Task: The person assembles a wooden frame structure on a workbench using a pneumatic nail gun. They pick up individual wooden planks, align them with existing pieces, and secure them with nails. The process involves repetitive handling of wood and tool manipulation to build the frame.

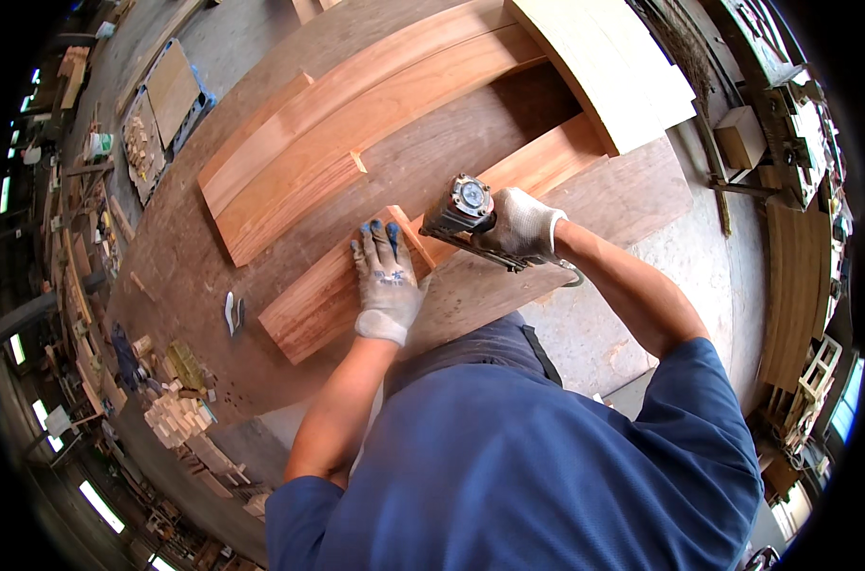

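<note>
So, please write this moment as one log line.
left hand: flat on reddish board | right hand: gripping nailer-like power tool | surface: brown table

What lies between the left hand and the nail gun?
In the head view, a narrow wooden strip lies between the left hand and the nail gun, running crosswise to the plank beneath that hand.

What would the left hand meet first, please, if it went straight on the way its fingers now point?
Past the reddish board under it, the left hand would cross the tabletop and probably first meet the narrow wooden piece opposite, near its pale end; heights are unclear.
</note>
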Motion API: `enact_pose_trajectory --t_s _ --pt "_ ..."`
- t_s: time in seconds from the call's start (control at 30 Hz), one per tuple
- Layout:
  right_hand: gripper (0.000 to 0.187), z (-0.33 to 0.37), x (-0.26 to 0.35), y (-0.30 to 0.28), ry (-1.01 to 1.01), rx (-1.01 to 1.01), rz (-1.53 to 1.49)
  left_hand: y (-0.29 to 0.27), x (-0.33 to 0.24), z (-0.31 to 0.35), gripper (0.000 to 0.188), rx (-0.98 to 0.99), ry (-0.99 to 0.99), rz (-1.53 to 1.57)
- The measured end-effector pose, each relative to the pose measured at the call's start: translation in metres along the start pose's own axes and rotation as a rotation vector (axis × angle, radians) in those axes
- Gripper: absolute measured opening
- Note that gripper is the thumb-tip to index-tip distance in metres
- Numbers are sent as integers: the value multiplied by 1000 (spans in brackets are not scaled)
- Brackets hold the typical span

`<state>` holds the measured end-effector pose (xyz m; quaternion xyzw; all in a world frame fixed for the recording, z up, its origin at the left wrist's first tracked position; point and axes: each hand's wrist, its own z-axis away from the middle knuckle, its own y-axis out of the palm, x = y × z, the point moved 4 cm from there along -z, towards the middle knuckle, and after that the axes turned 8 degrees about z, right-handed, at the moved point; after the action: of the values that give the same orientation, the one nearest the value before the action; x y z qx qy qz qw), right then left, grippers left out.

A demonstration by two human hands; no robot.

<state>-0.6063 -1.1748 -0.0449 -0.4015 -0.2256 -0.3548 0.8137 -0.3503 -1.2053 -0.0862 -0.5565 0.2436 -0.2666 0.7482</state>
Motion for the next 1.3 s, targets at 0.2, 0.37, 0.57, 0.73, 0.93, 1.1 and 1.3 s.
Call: enact_pose_trajectory --t_s 0.2,0.37,0.57,0.73,0.93,1.1,1.3 --pt "39 2 -6 4 71 65 27 -3 0 0 114 -5 9 -3" --pt "32 27 -9 23 28 38 -20 4 2 1 114 -31 24 3" --pt "25 32 -11 27 -26 -13 -30 1 1 1 115 -14 9 15" --pt "25 25 -11 25 -50 -16 14 0 0 -1 116 2 15 -3" --pt "29 24 -5 21 -5 54 -3 4 1 1 117 -17 11 -2" --pt "28 19 -8 27 -14 14 25 3 2 1 118 -23 17 18" --pt "28 20 -8 24 -20 8 46 0 1 -1 119 9 3 7"
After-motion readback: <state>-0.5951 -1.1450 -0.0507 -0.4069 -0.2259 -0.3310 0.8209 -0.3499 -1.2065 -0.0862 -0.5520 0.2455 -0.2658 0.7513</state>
